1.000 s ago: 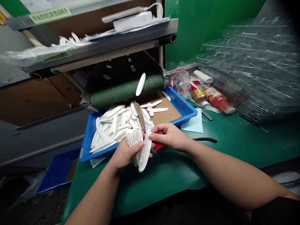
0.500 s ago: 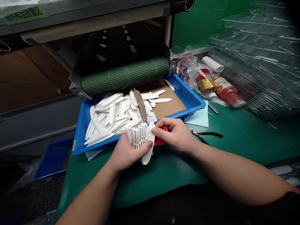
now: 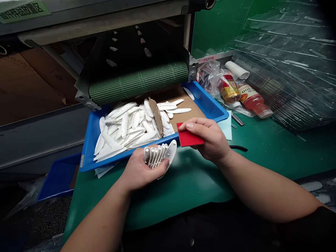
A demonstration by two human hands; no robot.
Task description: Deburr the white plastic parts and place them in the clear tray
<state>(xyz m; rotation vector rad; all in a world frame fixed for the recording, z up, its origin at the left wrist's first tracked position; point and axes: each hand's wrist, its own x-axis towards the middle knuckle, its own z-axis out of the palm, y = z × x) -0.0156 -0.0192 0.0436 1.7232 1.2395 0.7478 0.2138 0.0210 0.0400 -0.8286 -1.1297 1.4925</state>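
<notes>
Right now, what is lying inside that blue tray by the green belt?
The blue tray holds white plastic oval pieces heaped on a brown cardboard sheet, with a cardboard strip among them. The tray floor beneath is covered from view.

The right hand [image 3: 208, 140] holds a bright red card [image 3: 190, 135], and the left hand [image 3: 139, 171] holds a stack of white plastic pieces [image 3: 156, 155]. More white pieces [image 3: 123, 127] lie in a vivid blue tray [image 3: 210, 99] lined with brown cardboard [image 3: 183, 96]. Behind it runs a dark green belt [image 3: 139, 82] with a woven grid pattern. A pale blue sheet [image 3: 228, 127] lies past the tray's right corner on the deep green counter [image 3: 181, 192].
</notes>
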